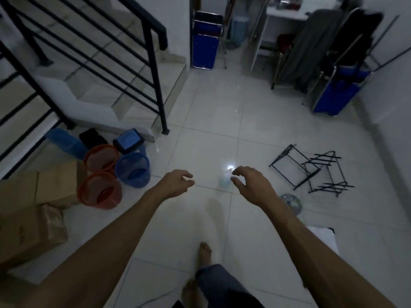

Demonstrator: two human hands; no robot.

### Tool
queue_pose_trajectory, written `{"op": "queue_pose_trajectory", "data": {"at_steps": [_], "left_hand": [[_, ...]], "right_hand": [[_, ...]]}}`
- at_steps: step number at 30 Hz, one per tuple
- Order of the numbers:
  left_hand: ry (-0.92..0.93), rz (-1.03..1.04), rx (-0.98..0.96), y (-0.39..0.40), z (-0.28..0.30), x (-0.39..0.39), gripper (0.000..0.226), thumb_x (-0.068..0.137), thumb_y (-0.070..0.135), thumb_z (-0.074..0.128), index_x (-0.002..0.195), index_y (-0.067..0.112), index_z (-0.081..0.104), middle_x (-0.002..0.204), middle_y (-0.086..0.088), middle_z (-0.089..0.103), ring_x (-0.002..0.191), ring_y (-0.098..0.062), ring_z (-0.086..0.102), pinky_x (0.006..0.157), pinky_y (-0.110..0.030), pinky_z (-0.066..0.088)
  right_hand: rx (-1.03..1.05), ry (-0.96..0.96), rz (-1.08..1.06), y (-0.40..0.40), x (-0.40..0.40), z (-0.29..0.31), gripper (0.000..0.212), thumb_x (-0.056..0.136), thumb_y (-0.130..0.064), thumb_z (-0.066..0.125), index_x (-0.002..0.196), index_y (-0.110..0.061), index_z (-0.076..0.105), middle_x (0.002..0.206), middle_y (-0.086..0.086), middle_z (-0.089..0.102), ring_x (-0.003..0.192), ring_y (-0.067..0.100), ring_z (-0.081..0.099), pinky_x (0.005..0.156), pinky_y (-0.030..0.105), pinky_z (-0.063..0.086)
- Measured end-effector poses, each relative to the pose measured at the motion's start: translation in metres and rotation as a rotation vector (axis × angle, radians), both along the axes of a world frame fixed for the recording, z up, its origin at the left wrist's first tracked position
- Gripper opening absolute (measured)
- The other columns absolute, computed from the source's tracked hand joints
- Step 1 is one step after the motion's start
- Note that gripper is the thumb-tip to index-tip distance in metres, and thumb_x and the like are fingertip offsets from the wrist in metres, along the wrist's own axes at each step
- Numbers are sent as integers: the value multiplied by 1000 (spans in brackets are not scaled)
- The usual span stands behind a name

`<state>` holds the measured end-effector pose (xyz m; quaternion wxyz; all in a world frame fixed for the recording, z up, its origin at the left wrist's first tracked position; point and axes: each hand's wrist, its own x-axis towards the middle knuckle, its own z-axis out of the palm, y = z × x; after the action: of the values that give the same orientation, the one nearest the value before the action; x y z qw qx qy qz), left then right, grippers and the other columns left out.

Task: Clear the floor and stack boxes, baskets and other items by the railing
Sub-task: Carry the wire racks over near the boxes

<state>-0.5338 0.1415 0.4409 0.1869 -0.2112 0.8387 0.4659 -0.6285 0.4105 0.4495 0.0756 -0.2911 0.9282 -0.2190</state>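
- While most of the pile already sits by the railing (pixel 155 70) at about 10 o'clock, the job looks only partly done: two orange baskets (pixel 101 160), a blue basket (pixel 133 170), a tipped blue bin (pixel 64 142), a dark tray (pixel 129 142) and cardboard boxes (pixel 33 207) are grouped there, not neatly stacked.
- Left on the floor (pixel 211 121): black wire racks (pixel 311 172) at 2 o'clock, a small pale object (pixel 224 182) just beyond the hands at 12, a clear round thing (pixel 291 202) and a white sheet (pixel 322 238) at 3 to 4 o'clock; too dim to name better.
- Left hand (pixel 175 182) and right hand (pixel 249 185) reach forward, fingers loosely curved and spread, holding nothing.
- Judgement: pale object is likely next.
- Room: open tile ahead toward 12; stair step edge and railing post crowd 11 o'clock, folded blue chairs (pixel 335 94) line the wall at 1 to 2, bare feet (pixel 204 252) at 6.
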Motion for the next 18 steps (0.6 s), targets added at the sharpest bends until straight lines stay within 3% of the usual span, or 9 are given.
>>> {"op": "queue_pose_trajectory", "data": {"at_steps": [6,11,16,18], "left_hand": [[51,-123,-35,82,13,-6,39,91,37,67,126,19,64,97,-4,73,89,-16,72,85,-38,59],[124,-259,-97,164,23,-26,40,91,36,65,127,21,63,92,2,73,86,-14,71,85,-35,58],[170,-336,-92,254,30,-43,37,91,35,65,126,22,63,97,-1,72,88,-16,70,82,-34,58],[172,-367,-95,292,30,-50,37,91,38,64,125,24,63,94,1,73,97,-19,68,89,-40,57]], "right_hand": [[-5,61,-143,104,20,16,29,99,-41,54,116,-20,64,113,-1,68,106,19,60,85,36,51],[-6,68,-262,185,32,19,28,99,-38,55,115,-17,65,112,2,68,105,20,60,78,25,38],[-37,59,-372,275,41,20,27,99,-40,54,114,-20,65,112,-1,67,104,19,59,80,30,43],[-41,59,-406,313,44,22,27,99,-39,54,114,-19,64,112,1,67,103,21,58,80,30,43]]}}
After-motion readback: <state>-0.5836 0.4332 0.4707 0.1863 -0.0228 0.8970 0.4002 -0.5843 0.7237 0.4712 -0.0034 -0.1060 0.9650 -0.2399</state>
